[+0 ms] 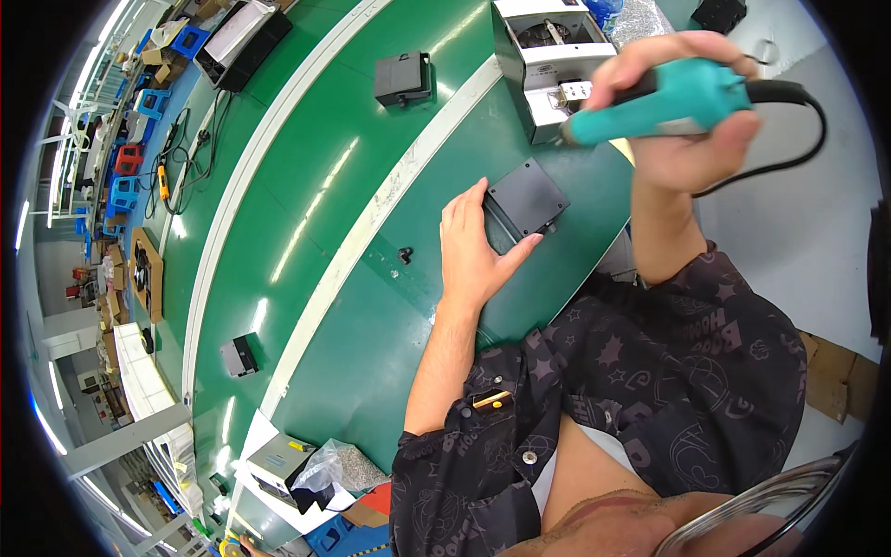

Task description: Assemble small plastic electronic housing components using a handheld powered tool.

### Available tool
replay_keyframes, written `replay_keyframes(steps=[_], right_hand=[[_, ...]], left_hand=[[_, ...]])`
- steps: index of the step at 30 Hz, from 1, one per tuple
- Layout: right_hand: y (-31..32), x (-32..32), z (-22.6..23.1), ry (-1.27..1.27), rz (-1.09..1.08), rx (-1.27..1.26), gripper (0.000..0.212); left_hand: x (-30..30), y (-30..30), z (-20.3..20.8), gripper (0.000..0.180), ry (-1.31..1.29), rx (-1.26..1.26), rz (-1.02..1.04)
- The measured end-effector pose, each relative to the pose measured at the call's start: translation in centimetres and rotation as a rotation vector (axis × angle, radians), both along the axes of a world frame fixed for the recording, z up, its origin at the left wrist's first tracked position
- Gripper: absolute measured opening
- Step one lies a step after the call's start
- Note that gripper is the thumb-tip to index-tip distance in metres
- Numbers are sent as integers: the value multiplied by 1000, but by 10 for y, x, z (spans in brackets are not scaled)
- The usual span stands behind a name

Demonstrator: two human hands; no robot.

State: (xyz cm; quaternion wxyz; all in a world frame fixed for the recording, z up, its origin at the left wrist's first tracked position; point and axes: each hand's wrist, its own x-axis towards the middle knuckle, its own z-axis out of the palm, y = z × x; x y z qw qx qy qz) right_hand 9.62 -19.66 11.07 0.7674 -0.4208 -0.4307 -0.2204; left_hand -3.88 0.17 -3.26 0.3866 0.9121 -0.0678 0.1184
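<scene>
My left hand (469, 251) rests on the green table, its thumb and fingers set against two corners of a flat black box (529, 197). Screws show at the corners of the box's top face. Raised at the upper right, my right hand (682, 162) is wrapped round a teal electric screwdriver (664, 100) with a black cord. The screwdriver is a little blurred; its tip points left, beside the front of a grey and white screw feeder (557, 70). Whether the tip touches the feeder I cannot tell. A small black part (406, 255) lies left of my left hand.
Pale rails run along the green table. Beyond the near rail sit a black box (402, 78) and another black box (238, 356). A grey device (280, 461) and a clear plastic bag (339, 467) are at the lower left. The screwdriver's cord (819, 139) loops on the right.
</scene>
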Motion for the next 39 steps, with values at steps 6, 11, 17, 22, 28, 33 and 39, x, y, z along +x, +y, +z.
replay_keyframes(steps=[6, 11, 17, 22, 28, 33, 39], right_hand=[[-17, 44, -10, 56, -344, 23, 59], [-10, 43, -9, 199, -157, -52, 47], [6, -36, 3, 204, 172, -140, 64], [26, -56, -8, 146, 238, -130, 60], [42, -63, -15, 177, 188, -215, 70], [46, -63, -37, 167, 229, -268, 68], [56, -61, -42, 167, 329, -269, 69]], left_hand=[[4, -8, -2, 95, -17, -10, 68], [2, -4, 0, 95, -13, -1, 48], [4, -10, 3, 94, -14, 33, 28], [4, -3, -5, 93, -13, 42, 26], [4, -2, -7, 91, 18, 27, 7], [5, -4, 2, 89, 52, -144, 19], [9, 2, -19, 86, 66, -202, -11]])
